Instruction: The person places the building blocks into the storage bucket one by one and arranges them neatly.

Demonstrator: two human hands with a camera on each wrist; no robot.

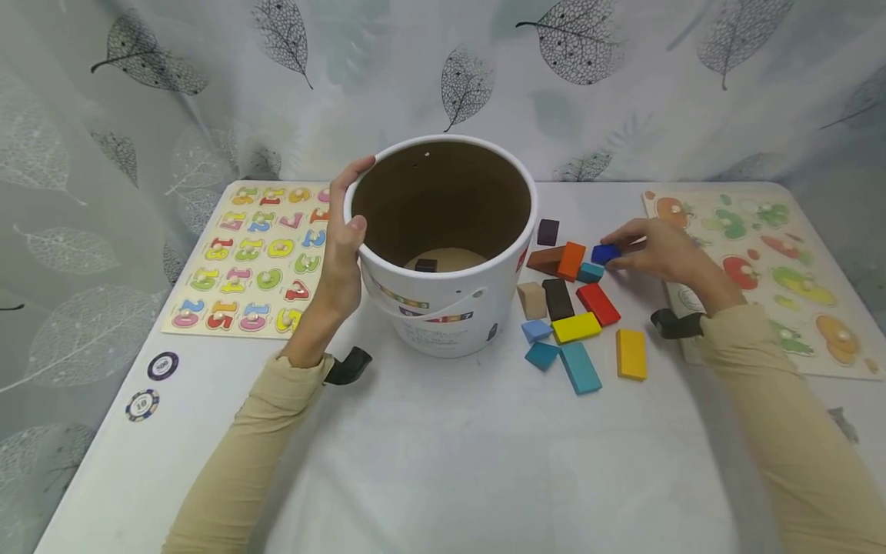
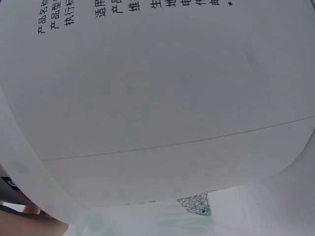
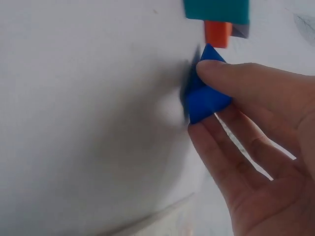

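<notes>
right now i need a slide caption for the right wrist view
Right hand pinches a blue block, teal block and orange block nearby.

Near table (image 1: 498,462): left open between sleeves (image 1: 235,454)
Bucket (image 1: 443,342): can be entered from above
Bucket's right: obstructed by blocks (image 1: 577,328)

Soft light leaves a blurry shadow (image 3: 140,110) beside the right hand (image 3: 266,123).

a white table (image 1: 498,454) carries a white bucket (image 1: 446,338), coloured blocks (image 1: 577,328) clustered just right of it, a number board (image 1: 258,262) on the left, two round chips (image 1: 162,366) near that board, and a vegetable board (image 1: 761,265) on the far right
</notes>
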